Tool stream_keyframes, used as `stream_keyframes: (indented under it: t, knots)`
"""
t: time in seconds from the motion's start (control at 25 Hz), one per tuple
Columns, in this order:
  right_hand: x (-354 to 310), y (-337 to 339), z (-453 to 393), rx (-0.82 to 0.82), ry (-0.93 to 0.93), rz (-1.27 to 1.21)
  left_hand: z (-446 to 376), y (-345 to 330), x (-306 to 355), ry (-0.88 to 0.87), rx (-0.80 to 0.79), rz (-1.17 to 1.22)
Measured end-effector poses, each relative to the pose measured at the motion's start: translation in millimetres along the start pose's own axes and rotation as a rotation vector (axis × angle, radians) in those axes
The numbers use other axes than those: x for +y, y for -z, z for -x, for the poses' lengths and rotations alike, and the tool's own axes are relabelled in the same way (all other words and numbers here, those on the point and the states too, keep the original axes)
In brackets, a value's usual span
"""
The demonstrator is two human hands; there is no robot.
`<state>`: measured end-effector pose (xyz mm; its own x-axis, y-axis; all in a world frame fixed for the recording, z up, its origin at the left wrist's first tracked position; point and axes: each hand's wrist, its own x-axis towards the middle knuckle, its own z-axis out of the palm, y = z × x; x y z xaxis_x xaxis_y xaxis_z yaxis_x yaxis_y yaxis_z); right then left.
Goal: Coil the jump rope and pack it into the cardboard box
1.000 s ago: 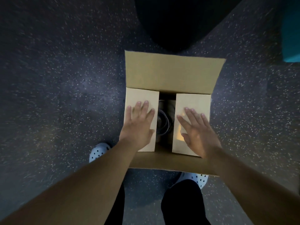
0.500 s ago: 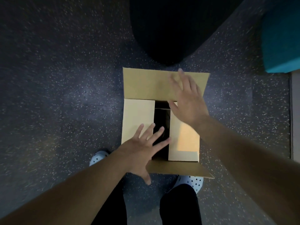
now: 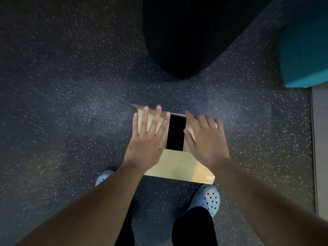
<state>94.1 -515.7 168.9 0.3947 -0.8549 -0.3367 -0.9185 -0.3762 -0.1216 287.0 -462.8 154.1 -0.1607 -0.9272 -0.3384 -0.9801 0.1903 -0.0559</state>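
The cardboard box sits on the dark speckled floor just ahead of my feet. Its two side flaps are folded inward, leaving a dark gap in the middle. The near flap lies open toward me. My left hand hovers flat over the left flap with fingers spread. My right hand is flat over the right flap, slightly blurred. Both hands hold nothing. The jump rope is not visible; the gap shows only darkness.
A large black shadow or object lies beyond the box. A teal block stands at the upper right, with a pale wall strip below it. My pale blue clogs stand just behind the box.
The far flap, upright before, now looks folded down. My right hand came back from that flap to the right side flap; my left hand moved forward over the left flap.
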Motion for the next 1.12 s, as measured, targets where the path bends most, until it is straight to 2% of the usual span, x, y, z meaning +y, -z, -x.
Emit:
stream_keyframes:
  t: [0.08, 0.16, 0.24, 0.32, 0.6, 0.8, 1.0, 1.12]
  knots:
    - [1.7, -27.8, 20.2, -0.13, 0.044, -0.035, 8.2, -13.6, 4.1, -0.095, 0.02, 0.034]
    - [1.0, -57.6, 33.8, -0.201, 0.048, -0.025, 16.6, -31.0, 8.4, -0.185, -0.043, 0.048]
    - [-1.6, -78.5, 35.4, -0.217, 0.026, -0.029, 17.3, -51.4, 10.7, -0.124, -0.103, 0.075]
    - [-2.3, -95.6, 32.5, -0.194, 0.092, 0.019, 11.2, -70.2, 13.3, -0.07, -0.115, 0.09]
    - [4.8, -156.1, 19.4, -0.144, 0.115, 0.134, -11.0, -112.8, 26.4, -0.062, -0.102, -0.005]
    - [4.5, -147.0, 19.3, -0.117, 0.118, 0.147, -17.0, -91.0, 16.2, -0.127, -0.08, -0.026]
    - [-3.7, -115.0, 23.2, -0.056, 0.057, 0.03, -16.2, -64.7, 18.2, -0.06, -0.072, 0.191]
    - [-5.8, -97.1, 16.3, 0.022, 0.061, -0.079, -16.2, -56.7, 16.8, -0.081, -0.023, 0.265]
